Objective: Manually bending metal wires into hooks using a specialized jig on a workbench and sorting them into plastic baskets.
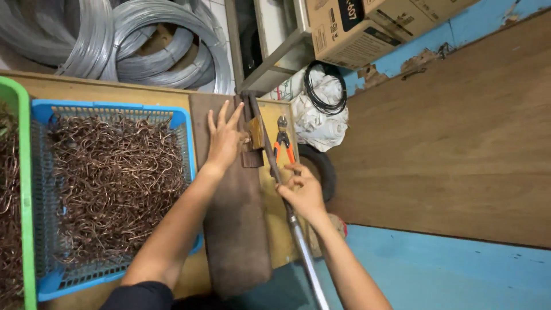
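Observation:
My left hand (224, 136) lies flat, fingers spread, on a dark brown plank (235, 229) beside a small metal bending jig (253, 138) fixed at its far end. My right hand (301, 191) is wrapped around a long metal lever bar (298, 241) that runs from the jig back toward me. Orange-handled pliers (283, 143) lie on the wooden bench (275, 189) just beyond my right hand.
A blue plastic basket (178, 117) full of bent copper-coloured wire hooks sits left of the plank, with a green basket (23, 189) beside it. Coils of grey steel wire (149, 46) lie behind. A black wire coil (325, 86) on white cloth and cardboard boxes (356, 26) are at right.

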